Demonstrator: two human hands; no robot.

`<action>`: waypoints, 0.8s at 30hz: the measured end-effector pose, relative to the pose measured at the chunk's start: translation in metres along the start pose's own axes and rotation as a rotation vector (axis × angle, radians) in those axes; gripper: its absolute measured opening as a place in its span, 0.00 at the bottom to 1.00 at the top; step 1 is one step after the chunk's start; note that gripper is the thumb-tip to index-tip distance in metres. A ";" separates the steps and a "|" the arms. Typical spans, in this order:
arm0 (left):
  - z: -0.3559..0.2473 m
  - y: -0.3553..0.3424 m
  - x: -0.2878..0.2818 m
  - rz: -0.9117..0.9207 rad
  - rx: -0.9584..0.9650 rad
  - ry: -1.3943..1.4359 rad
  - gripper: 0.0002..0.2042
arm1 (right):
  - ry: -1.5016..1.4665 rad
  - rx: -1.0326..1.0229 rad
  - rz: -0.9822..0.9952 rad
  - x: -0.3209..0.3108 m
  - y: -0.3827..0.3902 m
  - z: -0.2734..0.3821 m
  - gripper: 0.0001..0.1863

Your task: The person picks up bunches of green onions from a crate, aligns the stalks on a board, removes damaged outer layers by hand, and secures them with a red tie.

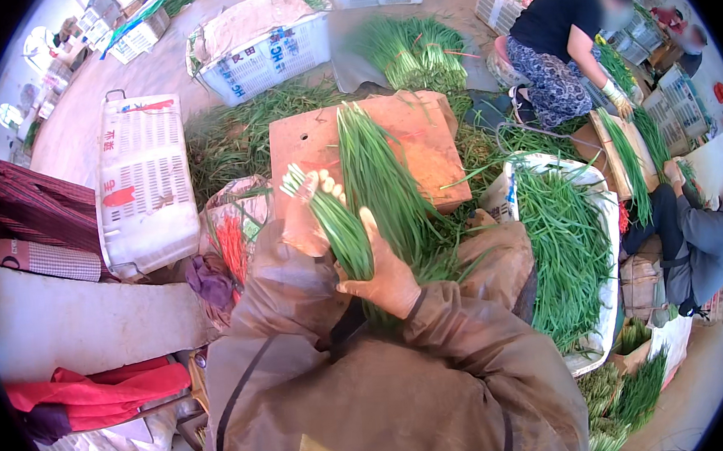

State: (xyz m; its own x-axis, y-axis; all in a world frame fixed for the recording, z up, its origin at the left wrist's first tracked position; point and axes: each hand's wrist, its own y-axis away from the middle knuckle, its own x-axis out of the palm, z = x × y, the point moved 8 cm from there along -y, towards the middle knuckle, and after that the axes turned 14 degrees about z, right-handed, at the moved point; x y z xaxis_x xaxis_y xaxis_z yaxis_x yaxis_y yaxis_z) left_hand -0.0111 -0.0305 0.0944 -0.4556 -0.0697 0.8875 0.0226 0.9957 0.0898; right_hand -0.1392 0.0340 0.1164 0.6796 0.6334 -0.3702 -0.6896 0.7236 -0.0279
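I hold a bunch of garlic chives (341, 235) slantwise over my lap, its pale cut ends up and to the left. My left hand (305, 219), in a thin glove, has its fingers wrapped round the bunch just below those ends. Further down the leaves, my right hand (386, 281), also gloved, grips the same bunch with its thumb raised along the side. Just beyond lies a larger heap of garlic chives (373, 153) on an orange-brown board (301, 133), its leaf tips hanging toward my right knee.
A white crate (608, 292) full of loose chives stands at my right. Red ties (230, 245) lie by my left knee, beside an upended white crate (147, 211). Tied bunches (425, 53) rest on the floor ahead. Two people (562, 35) work at the right.
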 end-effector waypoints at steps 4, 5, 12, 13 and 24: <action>0.039 -0.037 -0.056 -0.165 -0.133 -0.035 0.14 | -0.394 0.275 -0.032 -0.006 -0.009 -0.083 0.42; 0.043 -0.056 -0.060 -0.039 -0.072 -0.059 0.19 | -0.497 0.348 -0.039 -0.026 -0.014 -0.103 0.37; 0.137 -0.175 -0.032 0.555 -0.310 -1.963 0.30 | -0.630 0.436 -0.391 -0.173 -0.036 -0.143 0.16; 0.154 -0.181 -0.025 0.683 -0.255 -2.253 0.29 | -0.623 0.457 -0.416 -0.181 -0.038 -0.152 0.15; 0.089 -0.122 -0.061 0.696 -0.196 -2.186 0.14 | 0.045 0.304 -0.109 -0.123 -0.154 -0.238 0.39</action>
State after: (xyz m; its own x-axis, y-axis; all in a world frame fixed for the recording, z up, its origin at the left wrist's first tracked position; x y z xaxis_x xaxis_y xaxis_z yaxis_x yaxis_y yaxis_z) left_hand -0.0653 -0.1419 -0.0108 -0.2838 0.4443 -0.8497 0.5427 0.8050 0.2397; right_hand -0.1758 -0.2205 -0.0547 0.7290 0.5395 -0.4213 -0.5024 0.8397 0.2061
